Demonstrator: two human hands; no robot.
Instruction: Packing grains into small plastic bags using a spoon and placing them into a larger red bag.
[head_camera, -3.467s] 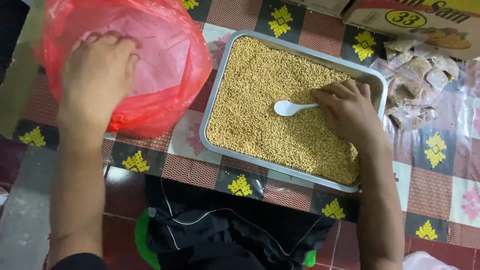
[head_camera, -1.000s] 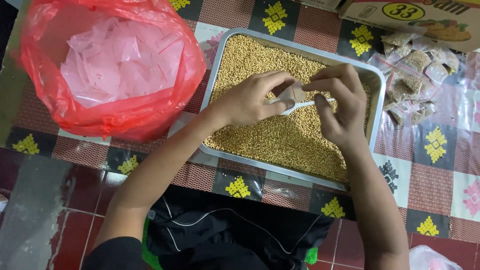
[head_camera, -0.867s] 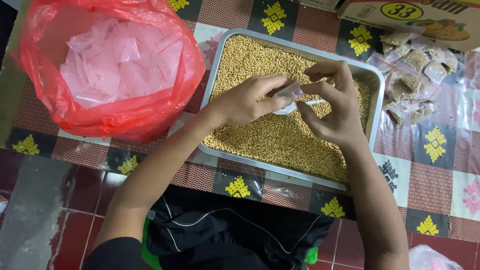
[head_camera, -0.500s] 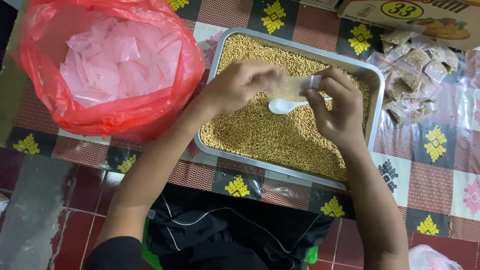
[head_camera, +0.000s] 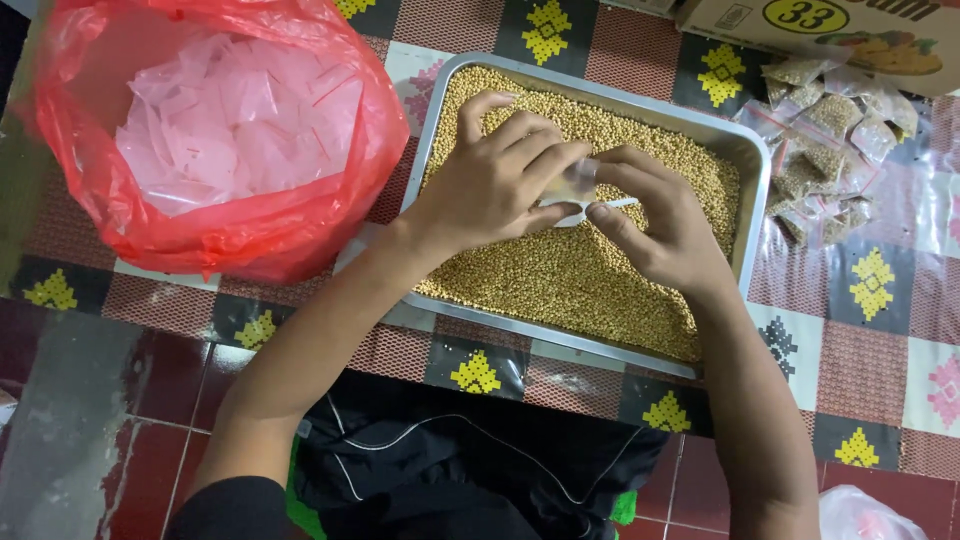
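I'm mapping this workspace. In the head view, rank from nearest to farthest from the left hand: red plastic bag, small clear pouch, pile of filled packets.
1. Small clear pouch, at the left hand's fingertips.
2. Red plastic bag, to its left.
3. Pile of filled packets, far right beyond the tray.

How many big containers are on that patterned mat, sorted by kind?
Red plastic bag of empty clear sachets: 1
Metal tray of small yellow seeds: 1
Cardboard box: 1
Total: 3

Patterned mat (head_camera: 880, 360) on red floor tiles (head_camera: 110, 440).
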